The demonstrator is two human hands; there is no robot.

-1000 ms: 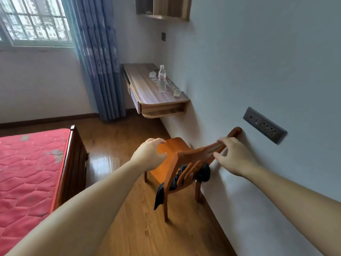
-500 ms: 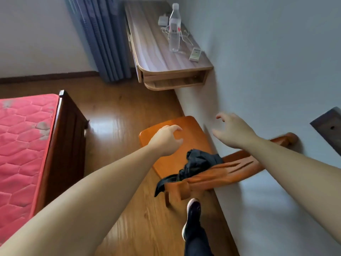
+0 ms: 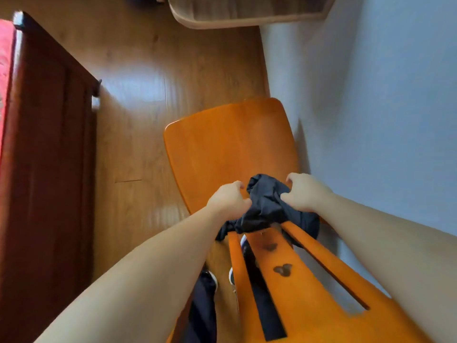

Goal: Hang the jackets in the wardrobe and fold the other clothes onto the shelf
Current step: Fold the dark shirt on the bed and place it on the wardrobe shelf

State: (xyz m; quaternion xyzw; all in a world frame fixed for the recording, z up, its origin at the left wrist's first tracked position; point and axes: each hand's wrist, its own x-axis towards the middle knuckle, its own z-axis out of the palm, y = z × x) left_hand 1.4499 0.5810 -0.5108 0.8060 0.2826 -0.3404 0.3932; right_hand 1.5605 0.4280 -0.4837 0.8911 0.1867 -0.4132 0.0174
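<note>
A crumpled black garment (image 3: 265,204) lies bunched at the back of the orange wooden chair's seat (image 3: 230,144). Part of it hangs down through the backrest slats (image 3: 296,293). My left hand (image 3: 230,199) has its fingers curled and grips the garment's left side. My right hand (image 3: 304,191) pinches the right side between thumb and curled fingers. The lower part of the garment is hidden behind the backrest. No wardrobe or shelf is in view.
The chair stands against the pale wall (image 3: 383,95) on a glossy wooden floor (image 3: 138,107). A dark wooden bed footboard (image 3: 49,169) with a red mattress (image 3: 5,58) is at left. A wall-mounted desk (image 3: 247,16) juts out beyond the chair. My shoes (image 3: 212,280) show below the backrest.
I have stepped up behind the chair and the view has tipped down. Both hands dropped from above the seat onto the black garment and closed on it.
</note>
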